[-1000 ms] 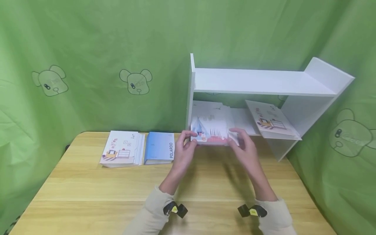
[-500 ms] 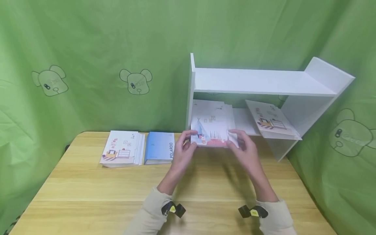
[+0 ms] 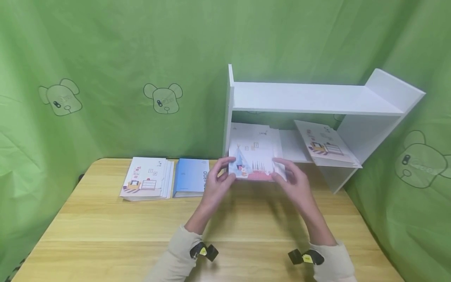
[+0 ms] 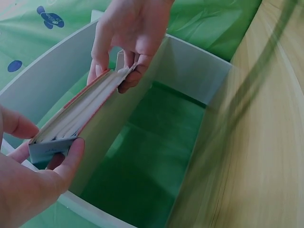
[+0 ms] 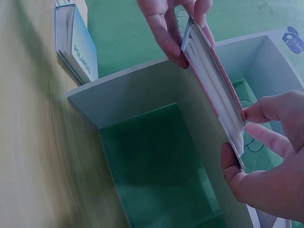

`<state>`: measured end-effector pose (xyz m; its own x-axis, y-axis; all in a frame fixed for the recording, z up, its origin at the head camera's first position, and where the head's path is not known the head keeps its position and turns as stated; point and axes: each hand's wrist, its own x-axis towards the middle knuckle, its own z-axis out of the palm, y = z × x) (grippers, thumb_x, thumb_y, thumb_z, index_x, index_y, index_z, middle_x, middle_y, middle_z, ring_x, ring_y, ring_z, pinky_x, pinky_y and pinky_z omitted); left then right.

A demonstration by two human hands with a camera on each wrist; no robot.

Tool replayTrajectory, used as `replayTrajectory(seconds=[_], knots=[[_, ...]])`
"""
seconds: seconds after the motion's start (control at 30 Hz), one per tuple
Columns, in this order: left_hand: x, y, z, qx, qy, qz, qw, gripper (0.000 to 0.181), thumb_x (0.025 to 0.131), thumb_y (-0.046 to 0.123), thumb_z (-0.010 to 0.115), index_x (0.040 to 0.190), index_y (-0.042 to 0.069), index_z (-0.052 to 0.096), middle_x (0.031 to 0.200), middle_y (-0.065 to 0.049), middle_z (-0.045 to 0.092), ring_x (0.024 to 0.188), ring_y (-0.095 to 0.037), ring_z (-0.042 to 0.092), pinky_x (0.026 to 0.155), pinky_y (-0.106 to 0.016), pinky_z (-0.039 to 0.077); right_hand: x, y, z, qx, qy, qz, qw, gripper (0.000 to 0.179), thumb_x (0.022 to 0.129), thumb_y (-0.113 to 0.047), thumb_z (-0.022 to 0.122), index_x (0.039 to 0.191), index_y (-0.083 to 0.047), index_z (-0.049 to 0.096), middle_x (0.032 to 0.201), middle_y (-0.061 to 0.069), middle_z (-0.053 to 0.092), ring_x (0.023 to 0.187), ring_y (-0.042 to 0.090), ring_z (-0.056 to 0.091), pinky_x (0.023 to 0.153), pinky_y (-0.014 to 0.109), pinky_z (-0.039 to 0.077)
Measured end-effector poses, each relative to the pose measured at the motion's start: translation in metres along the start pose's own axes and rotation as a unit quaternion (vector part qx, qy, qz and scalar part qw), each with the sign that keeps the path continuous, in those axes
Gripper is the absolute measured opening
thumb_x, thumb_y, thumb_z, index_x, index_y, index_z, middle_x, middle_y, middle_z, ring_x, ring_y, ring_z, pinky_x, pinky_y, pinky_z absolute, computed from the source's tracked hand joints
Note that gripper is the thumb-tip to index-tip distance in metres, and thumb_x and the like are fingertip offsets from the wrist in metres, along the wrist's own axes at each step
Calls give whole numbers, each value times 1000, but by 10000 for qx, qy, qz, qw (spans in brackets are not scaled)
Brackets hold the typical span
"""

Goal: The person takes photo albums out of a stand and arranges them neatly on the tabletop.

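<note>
A photo album (image 3: pixel 251 150) with a white cover showing a blue tent and pink ground lies at the left of the white shelf's middle board, its near edge sticking out past the front. My left hand (image 3: pixel 215 186) pinches its left side, and my right hand (image 3: pixel 294 184) pinches the right side. From the left wrist view, the thumb and fingers of the left hand (image 4: pixel 35 175) grip one end of the album (image 4: pixel 80 107), pages visible edge-on. The right wrist view has my right hand (image 5: pixel 275 156) gripping the opposite end of the album (image 5: pixel 213 80).
The white shelf (image 3: pixel 313 96) stands at the back right of the wooden table (image 3: pixel 141 235). Another illustrated album (image 3: pixel 325 143) leans at its right end. To the left lie a blue POLAROID album (image 3: pixel 190 176) and several white illustrated albums (image 3: pixel 144 178). A green curtain (image 3: pixel 116 47) hangs behind.
The tent album has come slightly out of the shelf, toward me, with both hands keeping their grip. The other albums have stayed in place.
</note>
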<state>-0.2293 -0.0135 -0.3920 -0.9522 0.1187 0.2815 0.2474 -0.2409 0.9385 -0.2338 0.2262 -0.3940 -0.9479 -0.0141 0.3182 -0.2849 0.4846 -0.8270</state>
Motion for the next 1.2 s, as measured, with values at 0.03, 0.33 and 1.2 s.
replayTrajectory(seconds=[0.03,0.33,1.2], knots=[[-1,0,0,47,-12,40,10000,43,84,-8,53,127,0,52,131,-18,45,113,-34,57,86,-40,55,0,3,0,-14,8,1,10000,44,89,-30,66,131,-23,55,139,-4,48,133,24,36,108,57,29],[-4,-3,-5,282,-107,444,9986,41,86,-9,54,127,-4,51,133,-20,46,120,-35,49,96,-34,49,-5,9,-1,-3,3,-29,10000,45,88,-33,67,131,-27,55,139,-7,47,131,24,37,105,59,33],[-13,-25,-14,-61,-546,109,9984,44,86,-9,56,128,3,52,133,-15,47,114,-34,55,88,-36,54,-32,-4,-5,-112,-222,41,9997,52,88,-24,68,137,-24,50,129,15,47,117,37,47,95,63,41]])
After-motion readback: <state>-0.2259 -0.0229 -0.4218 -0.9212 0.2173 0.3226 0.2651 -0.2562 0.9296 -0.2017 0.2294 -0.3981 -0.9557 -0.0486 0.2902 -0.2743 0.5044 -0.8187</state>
